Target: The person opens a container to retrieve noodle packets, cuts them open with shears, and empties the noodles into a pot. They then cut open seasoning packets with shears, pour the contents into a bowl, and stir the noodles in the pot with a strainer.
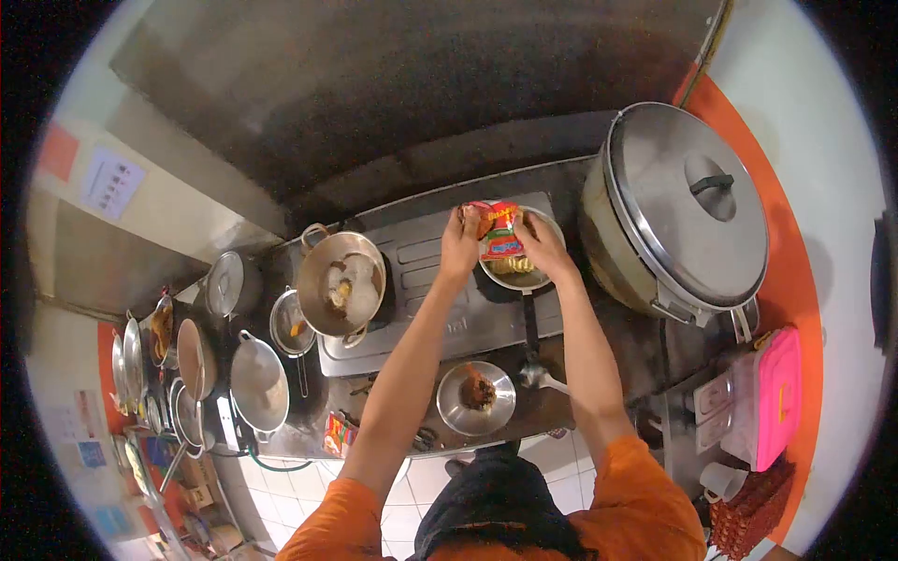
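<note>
A red printed instant noodle packet (501, 245) is pinched between both my hands, above a long-handled pan (554, 224) on the stove. My left hand (460, 245) grips the packet's left side, with the thumb on its front. On the other side, my right hand (543, 249) has its fingers closed on the packet's right edge. Yellowish noodles (513, 266) show in the pan just below the packet. The pan's black handle (530, 323) points toward me. Nearer to me stands a metal bowl (454, 411) with dark reddish-brown sauce or seasoning (481, 391) in it.
Left on the stove is a two-handled pot (318, 323) with foamy white contents. A big lidded pot (627, 252) stands at right. A ladle (535, 377) lies by the bowl, another red packet (339, 435) at the counter's front edge. Pans and a strainer (293, 323) crowd the left.
</note>
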### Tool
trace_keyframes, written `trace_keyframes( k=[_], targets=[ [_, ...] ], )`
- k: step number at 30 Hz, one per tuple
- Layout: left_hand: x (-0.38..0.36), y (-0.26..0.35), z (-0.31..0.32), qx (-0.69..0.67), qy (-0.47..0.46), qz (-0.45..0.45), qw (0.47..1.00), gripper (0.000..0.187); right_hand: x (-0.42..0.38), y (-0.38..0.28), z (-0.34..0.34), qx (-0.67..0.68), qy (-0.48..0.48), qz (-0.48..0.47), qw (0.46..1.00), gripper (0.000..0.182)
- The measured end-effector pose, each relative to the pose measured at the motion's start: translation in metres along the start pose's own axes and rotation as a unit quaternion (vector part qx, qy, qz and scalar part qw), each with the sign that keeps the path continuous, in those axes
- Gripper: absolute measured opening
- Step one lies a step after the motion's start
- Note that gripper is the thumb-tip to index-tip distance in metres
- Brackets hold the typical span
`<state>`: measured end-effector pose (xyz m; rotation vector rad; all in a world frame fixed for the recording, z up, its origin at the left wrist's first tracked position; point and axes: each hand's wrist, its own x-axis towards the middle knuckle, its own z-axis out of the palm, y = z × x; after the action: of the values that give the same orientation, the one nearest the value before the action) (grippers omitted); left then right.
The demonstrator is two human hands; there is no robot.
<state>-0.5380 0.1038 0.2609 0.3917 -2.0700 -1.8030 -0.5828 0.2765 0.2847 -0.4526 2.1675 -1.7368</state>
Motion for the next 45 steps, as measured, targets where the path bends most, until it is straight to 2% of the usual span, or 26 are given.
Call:
trace_keyframes(
  k=[1,4,6,7,9,11,13,15,18,21,24,27,28,31,33,35,37,39,40,42,43,45],
  targets=[
    [-0.002,0.005,0.002,0.041,0.025,-0.010,0.999,0.035,0.004,0.010,0.001,-0.003,-0.014,-0.002,1.000,0.043],
    [0.003,0.017,-0.006,0.219,-0.009,-0.020,0.975,0.035,0.023,0.046,-0.005,-0.050,-0.027,0.001,0.998,0.042],
    [0.001,0.007,-0.007,0.286,0.027,0.057,0.956,0.028,0.028,0.046,-0.011,-0.124,0.000,0.023,0.992,0.041],
    [0.001,0.002,-0.005,0.316,0.046,0.096,0.943,0.025,0.024,0.040,-0.013,-0.053,-0.004,0.042,0.998,0.040],
    [-0.005,0.000,-0.007,0.302,0.004,0.045,0.952,0.028,0.010,0.027,-0.015,0.088,-0.017,0.082,0.993,0.038],
    [-0.006,0.003,-0.012,0.302,-0.009,0.032,0.953,0.028,0.033,0.090,-0.018,-0.059,-0.026,-0.007,0.998,0.036],
    [-0.010,0.001,-0.012,0.312,0.000,0.049,0.949,0.027,0.035,0.087,-0.014,-0.126,-0.026,-0.035,0.991,0.034],
    [-0.010,0.010,-0.012,0.325,-0.011,0.022,0.946,0.027,0.026,0.082,-0.016,-0.122,-0.021,0.006,0.992,0.033],
    [-0.013,0.014,-0.003,0.311,0.005,-0.011,0.950,0.029,0.024,0.076,-0.011,-0.047,0.014,-0.013,0.999,0.033],
    [-0.017,0.013,0.004,0.357,0.004,-0.042,0.933,0.032,0.025,0.067,-0.004,-0.109,0.098,-0.090,0.985,0.036],
    [-0.014,0.022,0.004,0.415,-0.030,-0.060,0.907,0.033,0.021,0.066,-0.005,-0.219,0.096,-0.080,0.968,0.036],
    [-0.008,0.000,0.006,0.417,-0.039,-0.043,0.907,0.032,0.023,0.070,-0.001,-0.203,0.140,-0.027,0.969,0.030],
    [-0.007,-0.009,0.006,0.410,-0.036,-0.031,0.911,0.032,0.021,0.064,-0.001,-0.174,0.144,-0.046,0.973,0.030],
    [-0.006,-0.020,-0.008,0.261,-0.071,-0.011,0.963,0.056,0.013,0.040,-0.011,-0.116,0.134,-0.096,0.979,0.029],
    [-0.005,-0.014,-0.015,0.204,-0.146,0.054,0.967,0.079,0.009,0.025,-0.018,-0.116,0.097,-0.116,0.982,0.027],
    [-0.014,0.015,-0.007,0.299,-0.172,0.101,0.933,0.098,0.023,0.032,-0.017,-0.138,0.121,-0.144,0.972,0.028],
    [-0.038,0.072,0.014,0.531,-0.138,0.121,0.827,0.113,0.027,0.028,-0.016,-0.116,0.135,-0.148,0.973,0.028],
    [-0.025,0.057,0.014,0.514,-0.137,0.047,0.845,0.114,0.016,0.005,-0.017,-0.052,0.144,-0.131,0.979,0.027],
    [-0.018,0.051,0.014,0.505,-0.137,0.011,0.852,0.115,0.010,0.003,-0.021,-0.042,0.105,-0.136,0.984,0.025],
    [-0.018,0.046,0.011,0.476,-0.127,0.031,0.870,0.110,-0.004,0.004,-0.025,-0.022,0.023,-0.143,0.989,0.022],
    [-0.019,0.048,0.009,0.474,-0.129,0.045,0.870,0.106,-0.003,0.007,-0.022,-0.063,0.067,-0.207,0.974,0.019],
    [-0.024,0.052,0.010,0.472,-0.115,0.068,0.871,0.099,-0.016,-0.002,-0.020,-0.117,0.113,-0.232,0.959,0.020]
  ],
)
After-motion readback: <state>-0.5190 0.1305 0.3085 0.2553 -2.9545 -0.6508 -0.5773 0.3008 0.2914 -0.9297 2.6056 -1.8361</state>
